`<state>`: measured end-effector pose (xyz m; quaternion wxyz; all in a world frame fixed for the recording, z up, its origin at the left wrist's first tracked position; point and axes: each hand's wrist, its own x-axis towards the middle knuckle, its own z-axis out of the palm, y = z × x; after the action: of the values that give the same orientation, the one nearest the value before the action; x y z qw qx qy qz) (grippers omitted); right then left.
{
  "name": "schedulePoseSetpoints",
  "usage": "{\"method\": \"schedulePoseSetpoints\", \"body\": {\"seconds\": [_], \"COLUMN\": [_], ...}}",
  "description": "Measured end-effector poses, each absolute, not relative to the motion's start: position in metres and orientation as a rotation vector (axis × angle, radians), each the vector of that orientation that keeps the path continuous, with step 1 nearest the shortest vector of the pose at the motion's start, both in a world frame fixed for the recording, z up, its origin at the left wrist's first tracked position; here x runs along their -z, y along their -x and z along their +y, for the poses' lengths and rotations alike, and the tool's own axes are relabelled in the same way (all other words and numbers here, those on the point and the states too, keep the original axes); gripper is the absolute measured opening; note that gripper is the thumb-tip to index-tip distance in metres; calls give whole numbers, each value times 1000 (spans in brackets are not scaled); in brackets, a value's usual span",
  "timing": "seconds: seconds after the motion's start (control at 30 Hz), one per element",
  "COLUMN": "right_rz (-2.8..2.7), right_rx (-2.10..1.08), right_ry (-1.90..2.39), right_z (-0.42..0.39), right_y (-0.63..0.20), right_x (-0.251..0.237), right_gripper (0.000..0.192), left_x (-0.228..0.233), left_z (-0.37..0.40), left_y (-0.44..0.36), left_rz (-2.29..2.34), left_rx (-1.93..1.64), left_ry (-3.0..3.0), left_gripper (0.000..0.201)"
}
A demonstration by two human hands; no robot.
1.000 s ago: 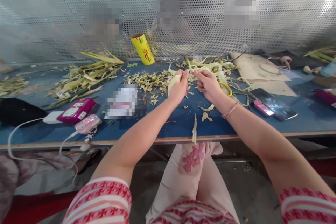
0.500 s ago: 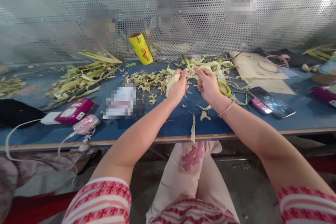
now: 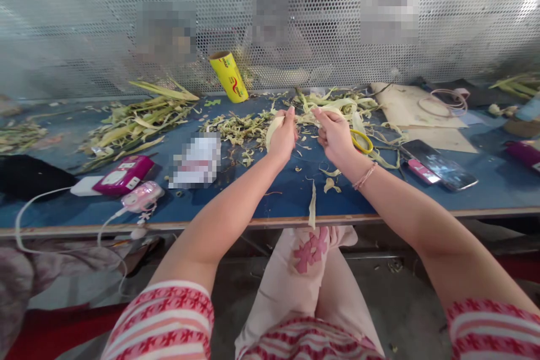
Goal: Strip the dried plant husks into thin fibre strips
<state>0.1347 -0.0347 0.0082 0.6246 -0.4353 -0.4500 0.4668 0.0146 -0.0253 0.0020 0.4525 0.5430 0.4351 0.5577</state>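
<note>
**A:** Why's the pale leaf strip (image 3: 273,128) up off the blue table (image 3: 261,202)?

**B:** Looks stretched for working: left hand (image 3: 283,138) pinches one end, right hand (image 3: 335,136) is clenched on the other (fingertips hidden). Both arms reach straight out, over the scrap pile (image 3: 236,126), scissors (image 3: 361,140) just beside.

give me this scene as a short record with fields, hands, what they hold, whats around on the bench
left hand: left hand pinching a pale leaf strip
right hand: right hand gripping the same strip's other end
surface: blue workbench
near right hand: yellow-handled scissors, smartphone
left side: magenta device, leaf pile
back: yellow roll, perforated metal screen
</note>
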Motion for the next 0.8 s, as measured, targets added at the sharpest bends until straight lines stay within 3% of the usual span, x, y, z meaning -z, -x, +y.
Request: {"method": "schedulePoseSetpoints", "body": {"seconds": [0.2,0.4,0.63,0.8], "right_rz": [-1392,-1582,-1626,-1549], "right_rx": [-715,-683,-534,-664], "right_ry": [1033,1022,1174,1182], "right_z": [-28,-33,-34,-35], "right_y": [-146,-141,-142,-139], "right_x": [-5,-3,-11,-9], "right_gripper": [34,12,17,19], "left_x": [1,-1,3,3], "left_z": [-27,-32,-29,-30], "left_y": [-8,-12,-14,-13], "left_rz": [1194,1135,1088,1118], "left_rx": [-1444,-1413,-1471,-1470], "left_ry": [-1438,-1477,-1564,-1493], "left_gripper": [48,49,41,31]}}
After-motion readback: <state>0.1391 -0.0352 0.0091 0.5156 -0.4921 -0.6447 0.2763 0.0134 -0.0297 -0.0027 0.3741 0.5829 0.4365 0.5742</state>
